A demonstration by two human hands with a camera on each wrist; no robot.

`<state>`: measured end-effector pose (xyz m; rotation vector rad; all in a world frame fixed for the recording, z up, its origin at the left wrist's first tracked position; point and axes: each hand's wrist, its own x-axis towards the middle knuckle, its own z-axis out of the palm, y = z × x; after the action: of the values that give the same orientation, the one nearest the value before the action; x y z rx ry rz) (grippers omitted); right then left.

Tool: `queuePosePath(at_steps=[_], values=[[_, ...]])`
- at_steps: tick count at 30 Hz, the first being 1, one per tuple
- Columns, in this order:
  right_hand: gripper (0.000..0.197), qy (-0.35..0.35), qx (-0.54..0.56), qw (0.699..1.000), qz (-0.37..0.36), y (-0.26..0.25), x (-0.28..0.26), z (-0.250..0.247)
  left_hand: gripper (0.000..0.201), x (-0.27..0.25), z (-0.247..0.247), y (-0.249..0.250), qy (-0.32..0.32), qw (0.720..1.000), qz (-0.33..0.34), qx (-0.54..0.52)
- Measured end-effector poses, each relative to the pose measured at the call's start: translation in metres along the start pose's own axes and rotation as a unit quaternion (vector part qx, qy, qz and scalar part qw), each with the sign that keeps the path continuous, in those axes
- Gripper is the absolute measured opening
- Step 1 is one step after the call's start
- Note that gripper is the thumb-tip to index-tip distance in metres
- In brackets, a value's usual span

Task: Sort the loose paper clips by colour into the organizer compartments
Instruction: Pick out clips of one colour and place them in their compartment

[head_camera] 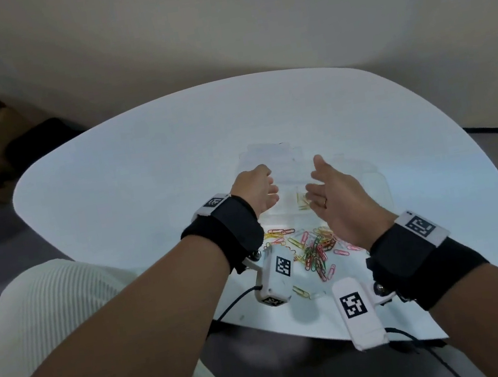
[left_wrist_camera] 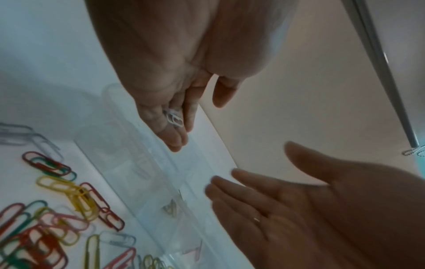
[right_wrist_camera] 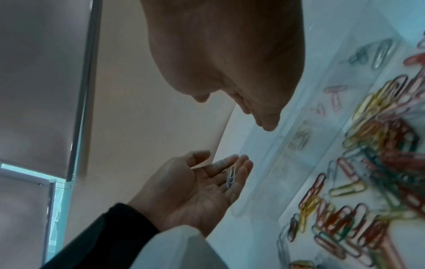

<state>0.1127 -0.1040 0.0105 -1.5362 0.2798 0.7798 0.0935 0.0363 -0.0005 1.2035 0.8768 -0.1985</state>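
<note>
Overhead, the round white table (head_camera: 142,179) carries a clear plastic organizer tray (head_camera: 271,155) at about 12 o'clock from a loose heap of coloured wire paper clips (head_camera: 314,248); one near compartment already holds yellow clips (head_camera: 302,202), so I judge the sort barely begun, with most of the heap left. The left hand (head_camera: 256,192) and right hand (head_camera: 337,197) hover over the tray. In the left wrist view, the left hand's fingers (left_wrist_camera: 177,142) are nearly straight, with white paper clips (left_wrist_camera: 173,118) resting loosely on them, above the tray. In the right wrist view, the same pale clips lie on that upturned palm at 7 o'clock from the right hand, whose fingers are relaxed and hold nothing; pink clips (right_wrist_camera: 335,95) sit in another compartment. No readable writing shows, only square black-and-white coded markers (head_camera: 352,305) on the wrist units.
</note>
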Motion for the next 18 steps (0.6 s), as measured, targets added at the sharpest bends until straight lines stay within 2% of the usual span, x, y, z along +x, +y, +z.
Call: queuePosePath(at_steps=[2, 5, 8, 9, 15, 18], values=[[0.064, 0.017, 0.002, 0.999, -0.028, 0.002, -0.007, -0.013, 0.024, 0.002, 0.002, -0.002, -0.02, 1.0, 0.001, 0.003], [0.058, 0.032, 0.015, 0.999, -0.038, 0.008, -0.016, -0.031, 0.021, 0.003, 0.006, -0.005, -0.035, 0.999, -0.007, 0.034], [0.038, 0.048, -0.014, 0.997, -0.059, 0.019, -0.021, -0.046, 0.048, 0.008, 0.009, -0.013, -0.041, 0.99, 0.037, 0.126], [0.034, 0.053, -0.03, 0.996, -0.069, 0.024, -0.023, -0.049, 0.051, 0.005, 0.01, -0.015, -0.045, 0.985, 0.059, 0.153], [0.021, 0.038, -0.14, 0.987, -0.07, 0.055, -0.03, -0.057, 0.042, -0.017, 0.009, -0.017, -0.048, 0.93, 0.198, 0.306], [0.019, 0.042, -0.227, 0.971, -0.067, 0.065, -0.03, -0.06, 0.022, -0.03, 0.008, -0.024, -0.023, 0.897, 0.238, 0.373]])
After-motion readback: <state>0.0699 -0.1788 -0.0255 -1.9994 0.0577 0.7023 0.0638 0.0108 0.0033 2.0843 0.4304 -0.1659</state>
